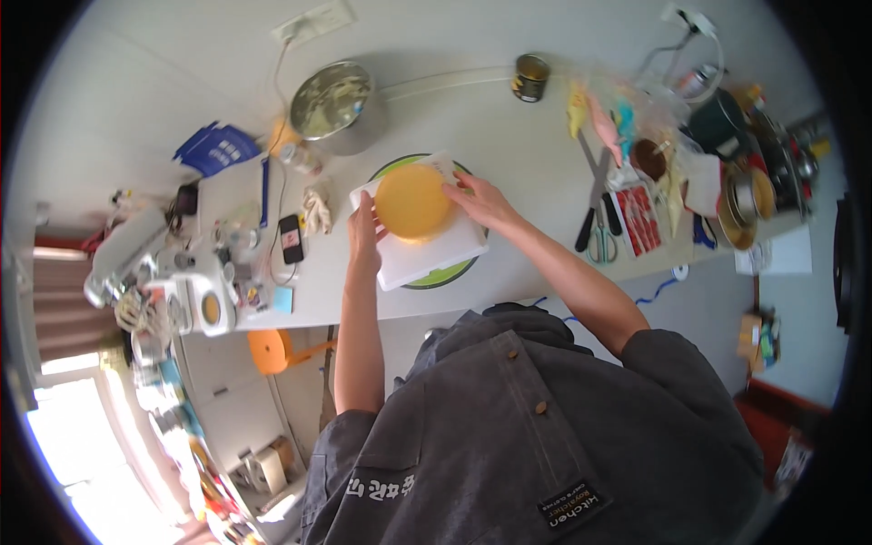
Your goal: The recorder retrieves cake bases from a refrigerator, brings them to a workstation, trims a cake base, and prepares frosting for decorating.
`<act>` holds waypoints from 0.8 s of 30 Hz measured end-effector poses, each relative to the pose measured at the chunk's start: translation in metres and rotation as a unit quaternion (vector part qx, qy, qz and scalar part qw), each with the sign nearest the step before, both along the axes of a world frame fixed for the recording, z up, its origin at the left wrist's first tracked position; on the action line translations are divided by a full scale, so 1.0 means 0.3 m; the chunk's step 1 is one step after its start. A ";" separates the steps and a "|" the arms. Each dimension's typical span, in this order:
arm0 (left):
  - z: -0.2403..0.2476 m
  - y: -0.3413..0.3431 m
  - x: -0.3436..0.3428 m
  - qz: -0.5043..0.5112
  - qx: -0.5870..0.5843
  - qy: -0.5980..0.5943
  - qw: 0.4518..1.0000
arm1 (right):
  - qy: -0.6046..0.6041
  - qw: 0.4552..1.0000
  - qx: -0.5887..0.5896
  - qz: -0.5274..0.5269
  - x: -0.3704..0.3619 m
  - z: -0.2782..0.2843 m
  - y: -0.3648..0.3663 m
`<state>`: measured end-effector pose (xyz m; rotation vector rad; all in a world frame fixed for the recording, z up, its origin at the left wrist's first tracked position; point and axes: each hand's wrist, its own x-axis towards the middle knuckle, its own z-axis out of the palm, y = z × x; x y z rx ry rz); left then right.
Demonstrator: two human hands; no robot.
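A round golden sponge cake (413, 202) is between my two hands, above a white rectangular board (427, 259). My left hand (363, 227) grips the cake's left side, fingers at its lower edge. On the opposite side, my right hand (484, 202) has its fingertips against the cake's upper right rim. Under the board lies a round turntable (445, 275) with a green rim, mostly covered. I cannot tell whether the cake rests on the board or is held just above it.
A steel mixing bowl (338, 109) with pale cream stands behind left. A phone (291, 240) and crumpled gloves (316, 209) lie left, beyond them a white stand mixer (195, 289). Rightward are a long knife (596, 186), scissors (602, 241), piping bags (601, 123) and a tray of red pieces (639, 220).
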<state>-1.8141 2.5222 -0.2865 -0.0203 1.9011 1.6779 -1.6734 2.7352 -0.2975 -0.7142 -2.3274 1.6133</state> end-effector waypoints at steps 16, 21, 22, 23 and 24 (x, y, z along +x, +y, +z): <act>0.030 -0.125 0.169 0.251 0.187 -0.004 0.950 | 0.059 0.969 -0.209 0.120 -0.035 0.027 -0.001; -0.017 -0.118 0.175 0.211 0.111 0.113 0.965 | 0.074 0.984 -0.160 0.007 0.008 -0.005 -0.080; -0.017 -0.109 0.179 0.178 0.091 0.100 0.975 | 0.063 0.988 -0.139 0.019 0.013 -0.005 -0.106; -0.015 -0.101 0.173 0.144 0.070 0.088 0.983 | 0.052 0.991 -0.119 0.031 0.011 -0.004 -0.121; -0.012 -0.095 0.154 0.136 0.075 0.085 0.984 | 0.051 0.992 -0.114 0.022 0.002 -0.003 -0.122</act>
